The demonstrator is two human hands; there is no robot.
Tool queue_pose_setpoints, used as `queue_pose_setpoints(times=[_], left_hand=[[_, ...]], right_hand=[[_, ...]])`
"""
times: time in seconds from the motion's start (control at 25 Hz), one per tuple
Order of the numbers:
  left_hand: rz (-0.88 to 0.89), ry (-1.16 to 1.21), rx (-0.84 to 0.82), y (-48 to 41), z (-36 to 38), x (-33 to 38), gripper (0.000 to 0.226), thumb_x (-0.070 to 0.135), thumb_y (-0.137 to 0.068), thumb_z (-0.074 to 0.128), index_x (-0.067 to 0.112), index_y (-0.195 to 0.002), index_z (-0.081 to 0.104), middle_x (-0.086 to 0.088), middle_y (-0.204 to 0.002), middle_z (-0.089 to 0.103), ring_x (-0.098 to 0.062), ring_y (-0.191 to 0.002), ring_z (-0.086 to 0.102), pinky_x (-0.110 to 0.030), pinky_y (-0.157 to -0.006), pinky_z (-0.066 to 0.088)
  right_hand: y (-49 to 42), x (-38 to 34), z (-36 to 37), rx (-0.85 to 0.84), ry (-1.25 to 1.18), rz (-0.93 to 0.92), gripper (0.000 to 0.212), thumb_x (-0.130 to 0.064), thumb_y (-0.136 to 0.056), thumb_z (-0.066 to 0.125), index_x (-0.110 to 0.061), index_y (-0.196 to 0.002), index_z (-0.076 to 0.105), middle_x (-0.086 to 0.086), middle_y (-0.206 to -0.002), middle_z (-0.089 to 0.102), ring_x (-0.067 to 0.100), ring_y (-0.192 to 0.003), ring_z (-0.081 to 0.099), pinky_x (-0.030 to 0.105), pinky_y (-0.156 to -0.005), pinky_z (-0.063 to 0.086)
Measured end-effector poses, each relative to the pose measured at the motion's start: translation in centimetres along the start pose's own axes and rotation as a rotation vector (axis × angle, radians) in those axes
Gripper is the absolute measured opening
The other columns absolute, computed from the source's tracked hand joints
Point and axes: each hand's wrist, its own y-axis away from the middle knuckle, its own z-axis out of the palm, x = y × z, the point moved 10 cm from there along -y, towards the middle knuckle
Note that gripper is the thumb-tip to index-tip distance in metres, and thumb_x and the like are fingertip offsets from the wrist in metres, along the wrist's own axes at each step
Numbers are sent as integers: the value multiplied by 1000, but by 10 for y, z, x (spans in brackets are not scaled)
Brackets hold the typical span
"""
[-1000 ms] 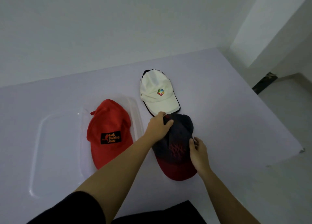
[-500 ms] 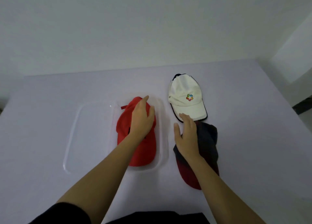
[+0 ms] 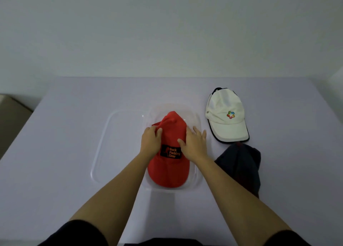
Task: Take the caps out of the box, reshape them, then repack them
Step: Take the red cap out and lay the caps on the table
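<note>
Three caps are seen: red cap (image 3: pixel 168 171) is laid in clear box (image 3: pixel 195 180) at desk (image 3: pixel 74 171) centre, w/ white cap (image 3: pixel 225 119) & dark cap (image 3: pixel 241 164) set on desk to the right, outside box. Red cap's left side is gripped by left hand (image 3: pixel 150 141), fingers curled on fabric. Right hand (image 3: pixel 194 145) is laid flat on its right side, fingers relaxed & spread. Clear lid (image 3: pixel 104 143) is placed just left of box.

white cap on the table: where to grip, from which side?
Pinch the white cap by its brim, probably from the right edge. The brim lies flat and looks stiff, pointing toward the person, while the dark cap crowds its front edge; the crown looks soft and flattened.
</note>
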Motion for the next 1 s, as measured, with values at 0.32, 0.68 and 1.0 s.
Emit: queue_pose_setpoints(times=[0.32, 0.68, 1.0], left_hand=[[250, 187, 217, 8, -73, 83, 29, 26, -98, 41, 7, -106, 61, -11, -104, 60, -18, -94, 52, -22, -80, 32], [480, 445, -32, 65, -10, 233, 25, 31, -97, 43, 17, -99, 63, 14, -80, 60, 0, -73, 54, -17, -69, 42], [413, 299, -262, 117, 177, 318, 24, 14, -91, 46, 8, -106, 64, -4, -94, 67, -15, -81, 55, -22, -71, 37]], right_hand=[[28, -41, -97, 499, -468, -135, 56, -31, -91, 46, -4, -139, 36, 15, -130, 51, 29, -121, 44, 35, -105, 31], [110, 55, -237, 909, -478, -9, 46, -25, -94, 51, -11, -137, 42, 9, -121, 53, 17, -114, 46, 25, -100, 36], [142, 256, -269, 846, -396, 188, 48, -34, -91, 46, -10, -133, 47, 11, -116, 53, 24, -111, 50, 42, -100, 42]])
